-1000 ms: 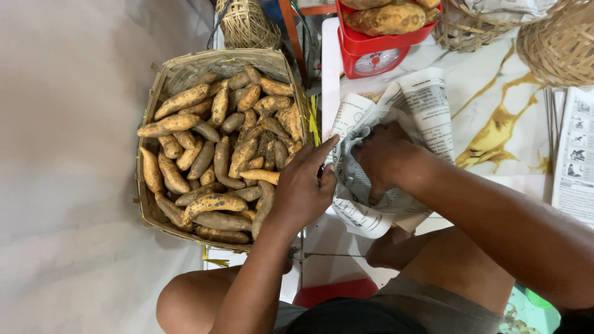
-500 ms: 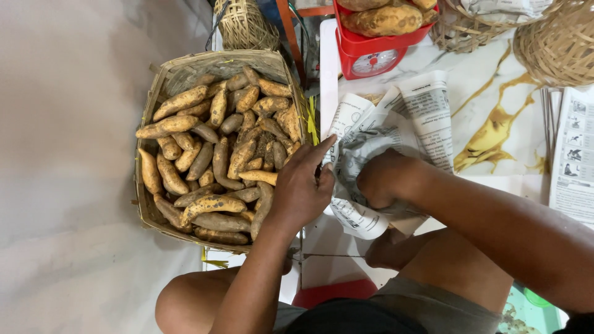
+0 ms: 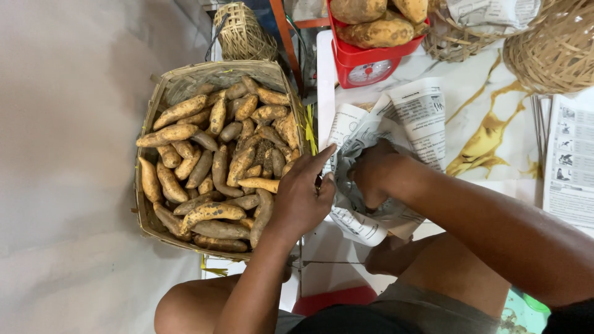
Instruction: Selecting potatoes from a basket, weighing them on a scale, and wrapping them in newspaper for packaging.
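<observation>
My left hand (image 3: 304, 192) grips the near edge of a sheet of newspaper (image 3: 405, 117) that is folded up into a bundle on the white table. My right hand (image 3: 378, 173) presses into the middle of the bundle, fingers curled around the paper; whatever is wrapped inside is hidden. Just left of my left hand stands a woven basket (image 3: 162, 93) filled with several brown sweet potatoes (image 3: 213, 167).
A red kitchen scale (image 3: 371, 65) with large sweet potatoes in its pan stands at the table's far side. Woven baskets (image 3: 550, 43) sit at top right, a small one (image 3: 242, 34) behind the full basket. More newspaper (image 3: 572, 161) lies at right. Grey floor at left.
My right hand has pushed deeper into the newspaper bundle and the paper has closed more tightly around it. My left hand keeps its hold on the edge.
</observation>
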